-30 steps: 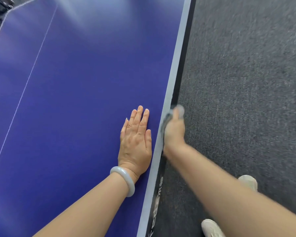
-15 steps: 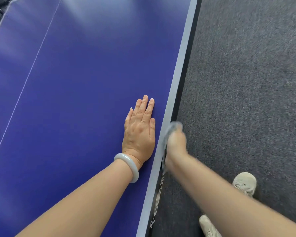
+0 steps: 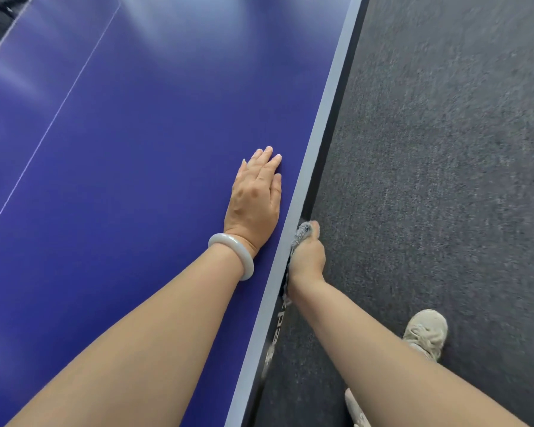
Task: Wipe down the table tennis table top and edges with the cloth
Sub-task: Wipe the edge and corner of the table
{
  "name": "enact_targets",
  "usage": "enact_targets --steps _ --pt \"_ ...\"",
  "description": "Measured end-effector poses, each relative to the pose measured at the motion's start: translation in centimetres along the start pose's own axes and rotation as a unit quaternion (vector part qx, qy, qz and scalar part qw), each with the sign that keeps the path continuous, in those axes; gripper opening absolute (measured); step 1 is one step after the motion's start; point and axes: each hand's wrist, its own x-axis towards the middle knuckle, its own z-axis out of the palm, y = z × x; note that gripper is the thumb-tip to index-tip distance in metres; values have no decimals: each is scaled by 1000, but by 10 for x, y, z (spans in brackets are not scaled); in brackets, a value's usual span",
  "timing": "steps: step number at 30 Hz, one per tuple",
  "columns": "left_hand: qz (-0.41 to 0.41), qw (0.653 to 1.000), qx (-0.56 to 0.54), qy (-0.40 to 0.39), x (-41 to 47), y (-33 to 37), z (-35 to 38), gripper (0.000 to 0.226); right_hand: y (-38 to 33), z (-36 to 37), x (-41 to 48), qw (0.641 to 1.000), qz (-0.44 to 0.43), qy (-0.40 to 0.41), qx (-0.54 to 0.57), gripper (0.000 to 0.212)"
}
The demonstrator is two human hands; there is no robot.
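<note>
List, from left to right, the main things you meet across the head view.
White centre line → left hand → right hand gripping the cloth → pale shoe

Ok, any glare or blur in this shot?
Head view: pale glare streaks the far table top; the carpet smears toward the right border; the cloth in the right hand looks soft; the left hand is sharp.

Glossy smooth table top [image 3: 136, 180] (fluffy cloth [image 3: 302, 233]), rough carpet [image 3: 444, 149].
</note>
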Motion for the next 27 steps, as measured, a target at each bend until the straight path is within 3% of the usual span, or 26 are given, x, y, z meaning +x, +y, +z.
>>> enact_targets --steps 5,8,13,17,22,27 --pt "6 1000 23 17 -16 15 -14 31 -2 0 1 997 52 -27 44 57" --pt "38 998 50 -26 -62 17 -29 33 -2 -1 1 996 48 -46 59 67" --pt "65 987 110 -96 -164 -21 -54 50 8 -4 -15 997 -4 -67 40 55" --pt "31 991 93 -87 -179 -25 -45 50 49 -10 -51 991 46 -100 74 70" --pt "21 994 77 -78 -179 -30 -41 54 87 -21 -103 993 -3 -88 77 53" --pt "22 995 48 -79 -179 -31 -42 52 11 -2 -50 991 -116 -43 42 49"
